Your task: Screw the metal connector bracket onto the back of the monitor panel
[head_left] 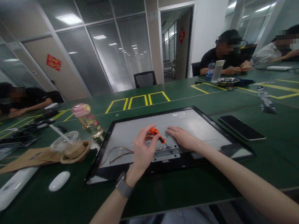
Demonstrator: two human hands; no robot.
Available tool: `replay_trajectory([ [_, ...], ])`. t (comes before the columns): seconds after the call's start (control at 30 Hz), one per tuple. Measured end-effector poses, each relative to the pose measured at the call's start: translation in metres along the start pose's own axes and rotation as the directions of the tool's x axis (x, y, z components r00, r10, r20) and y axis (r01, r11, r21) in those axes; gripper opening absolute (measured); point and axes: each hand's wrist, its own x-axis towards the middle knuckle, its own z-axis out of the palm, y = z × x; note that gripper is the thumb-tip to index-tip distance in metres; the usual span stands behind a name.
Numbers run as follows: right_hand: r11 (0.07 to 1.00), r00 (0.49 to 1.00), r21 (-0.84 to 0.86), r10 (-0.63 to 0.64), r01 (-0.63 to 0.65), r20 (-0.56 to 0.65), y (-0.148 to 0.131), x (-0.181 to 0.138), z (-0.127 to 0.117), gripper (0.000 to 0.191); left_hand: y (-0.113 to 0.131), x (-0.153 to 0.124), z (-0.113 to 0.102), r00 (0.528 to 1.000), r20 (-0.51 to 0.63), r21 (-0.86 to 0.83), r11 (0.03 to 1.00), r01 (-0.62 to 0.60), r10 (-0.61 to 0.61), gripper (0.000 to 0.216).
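A flat display panel (140,130) with a black frame and grey metal back lies on the green table. My left hand (145,147) grips an orange and black screwdriver (154,131) by its handle between thumb and fingers. The tilted shaft runs down to the right, its tip at a small metal bracket (174,155) near the panel's front edge. My right hand (182,137) lies with outstretched fingers on the panel's metal back, just right of the screwdriver. Thin wires (119,152) run across the panel to the left of the bracket.
Right of the panel lies a black phone (240,127). On the left are a pink-lidded bottle (88,120), a plastic cup (68,144) with a straw, a paper bag (31,158) and a white mouse (59,181). Other people sit across the table, near a metal bowl (228,81).
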Motion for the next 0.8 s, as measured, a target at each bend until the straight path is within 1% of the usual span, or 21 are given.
replay_trajectory([
  [0.1,1.0,1.0,-0.019,0.001,0.0,0.019,-0.0006,-0.0001,-0.0013,0.061,0.0002,0.0014,-0.0014,1.0,-0.015,-0.006,1.0,0.024,-0.024,0.026],
  [0.2,0.999,0.999,-0.041,0.012,-0.011,0.038,-0.0027,-0.0004,-0.0043,0.06,-0.0006,0.0022,-0.0032,0.996,0.041,-0.039,0.996,0.078,-0.076,0.028],
  [0.3,0.999,0.999,-0.041,0.012,-0.01,0.04,-0.0046,-0.0006,-0.0064,0.06,-0.0015,0.0017,-0.0033,0.993,0.081,-0.062,0.994,0.092,-0.087,0.032],
  [0.43,0.999,0.999,-0.039,0.009,-0.007,0.045,-0.0048,-0.0009,-0.0066,0.061,-0.0025,0.0009,-0.0016,0.997,0.038,-0.027,0.997,0.073,-0.072,0.028],
  [0.53,0.999,0.999,-0.04,0.011,-0.009,0.046,-0.004,-0.001,-0.0061,0.061,-0.0041,0.0011,-0.0017,0.996,0.024,-0.023,0.996,0.087,-0.087,0.026],
  [0.63,0.999,0.999,-0.033,0.007,-0.006,0.037,-0.003,-0.0009,-0.0052,0.061,-0.0055,0.0012,-0.0034,0.993,0.084,-0.071,0.993,0.09,-0.084,0.028],
  [0.73,1.0,1.0,-0.027,0.001,0.0,0.025,-0.0022,-0.0004,-0.0037,0.06,-0.0047,0.0014,-0.0046,0.985,0.168,-0.123,0.99,0.061,-0.04,0.032],
  [0.8,1.0,1.0,-0.019,0.004,-0.004,0.015,-0.002,0.0002,-0.0027,0.059,-0.0029,0.0015,-0.0043,0.986,0.169,-0.105,0.994,0.023,-0.005,0.031],
])
